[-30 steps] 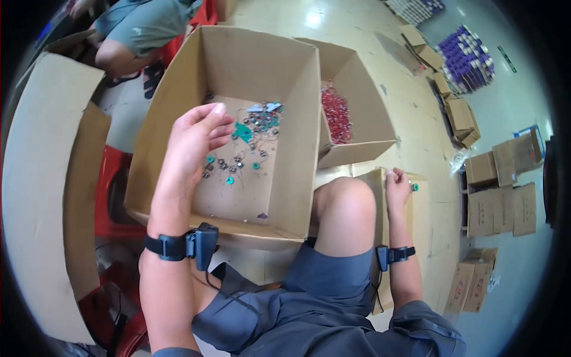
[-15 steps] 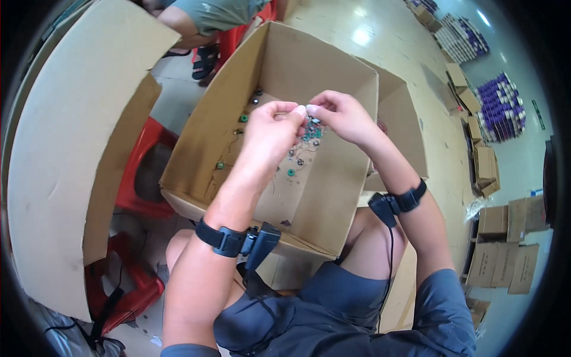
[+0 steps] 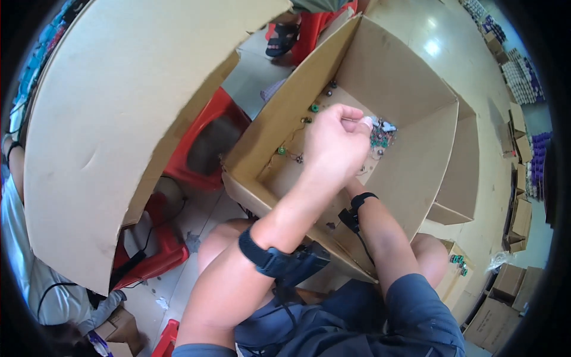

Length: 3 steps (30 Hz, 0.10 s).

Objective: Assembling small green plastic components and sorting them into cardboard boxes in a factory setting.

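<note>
My left hand [image 3: 338, 140] is raised over a deep cardboard box [image 3: 392, 65] in front of my knees. Its thumb and fingers pinch together, and whatever they hold is too small to make out. Behind that wrist, my right forearm [image 3: 380, 223] reaches down into the box; its hand is hidden by the left one. A heap of small green and metal electronic parts with thin wires [image 3: 383, 138] lies on the box bottom beyond my left fingertips. More little round parts, such as a green one [image 3: 281, 150], are scattered along the left side.
A large cardboard sheet [image 3: 107, 119] stands at the left, near red plastic stools [image 3: 208, 140]. Another box [image 3: 458, 172] adjoins on the right, with several green parts [image 3: 458, 262] near my right knee. Someone's sandalled foot [image 3: 282, 40] is at the far side.
My hands were fingertip to fingertip over the box. Now the right has dropped lower behind the left, which stays pinched. The view has swung left, so the box sits further right.
</note>
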Motion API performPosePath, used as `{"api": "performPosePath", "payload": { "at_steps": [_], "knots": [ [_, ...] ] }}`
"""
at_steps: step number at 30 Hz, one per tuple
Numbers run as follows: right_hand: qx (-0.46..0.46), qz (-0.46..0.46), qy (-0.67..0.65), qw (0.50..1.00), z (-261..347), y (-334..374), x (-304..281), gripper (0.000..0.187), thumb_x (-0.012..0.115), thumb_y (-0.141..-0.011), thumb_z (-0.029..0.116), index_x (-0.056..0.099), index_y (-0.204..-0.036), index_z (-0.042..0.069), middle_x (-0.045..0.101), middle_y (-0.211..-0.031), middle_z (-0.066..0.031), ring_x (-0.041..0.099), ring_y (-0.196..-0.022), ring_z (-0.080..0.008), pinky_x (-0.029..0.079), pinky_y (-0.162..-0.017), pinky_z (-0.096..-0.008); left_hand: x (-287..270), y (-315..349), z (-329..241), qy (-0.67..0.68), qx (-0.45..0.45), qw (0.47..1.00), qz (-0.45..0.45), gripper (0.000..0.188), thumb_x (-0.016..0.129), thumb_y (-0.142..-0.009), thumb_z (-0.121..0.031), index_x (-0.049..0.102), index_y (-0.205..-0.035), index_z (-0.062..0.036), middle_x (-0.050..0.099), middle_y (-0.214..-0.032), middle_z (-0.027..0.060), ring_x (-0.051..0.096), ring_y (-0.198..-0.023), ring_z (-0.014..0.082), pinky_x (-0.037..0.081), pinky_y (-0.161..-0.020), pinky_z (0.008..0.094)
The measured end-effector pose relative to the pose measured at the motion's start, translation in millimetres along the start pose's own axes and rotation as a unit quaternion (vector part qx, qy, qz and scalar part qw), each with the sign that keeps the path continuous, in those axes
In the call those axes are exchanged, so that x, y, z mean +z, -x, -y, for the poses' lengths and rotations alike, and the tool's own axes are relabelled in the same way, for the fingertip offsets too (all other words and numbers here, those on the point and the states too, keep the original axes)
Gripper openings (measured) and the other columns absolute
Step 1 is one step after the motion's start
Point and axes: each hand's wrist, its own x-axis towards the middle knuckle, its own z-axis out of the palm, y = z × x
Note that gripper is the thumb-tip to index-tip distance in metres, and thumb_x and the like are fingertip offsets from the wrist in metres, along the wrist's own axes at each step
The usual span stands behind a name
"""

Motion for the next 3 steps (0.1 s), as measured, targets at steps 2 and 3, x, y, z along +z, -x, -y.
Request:
{"api": "performPosePath", "payload": {
  "at_steps": [2, 3],
  "knots": [
    [0.237, 0.109, 0.021, 0.965, -7.9, 8.5, 23.6, 0.063, 0.063, -0.084, 0.023, 0.041, -0.138, 0.001, 0.052, -0.133, -0.0251, 0.05, -0.127, -0.0303, 0.041, -0.105, -0.0405, -15.4, -0.1, 0.6, 0.001, 0.003, 1.0, -0.004, 0.023, 0.069, -0.084, -0.018, 0.066, -0.101, -0.0027, 0.072, -0.088, 0.0099, 0.069, -0.079, 0.0218, 0.054, -0.075, 0.0326],
    [0.291, 0.134, 0.02, 0.947, -9.7, 5.9, 33.1, 0.072, 0.058, -0.088, 0.03, 0.026, -0.15, 0.014, 0.027, -0.155, -0.016, 0.045, -0.131, -0.0348, 0.039, -0.107, -0.0412, -22.2, -2.5, 2.7, -0.001, 0.019, 1.0, -0.009, 0.025, 0.07, -0.084, -0.019, 0.066, -0.102, -0.0027, 0.072, -0.089, 0.0095, 0.069, -0.077, 0.022, 0.055, -0.075, 0.032]
  ]
}}
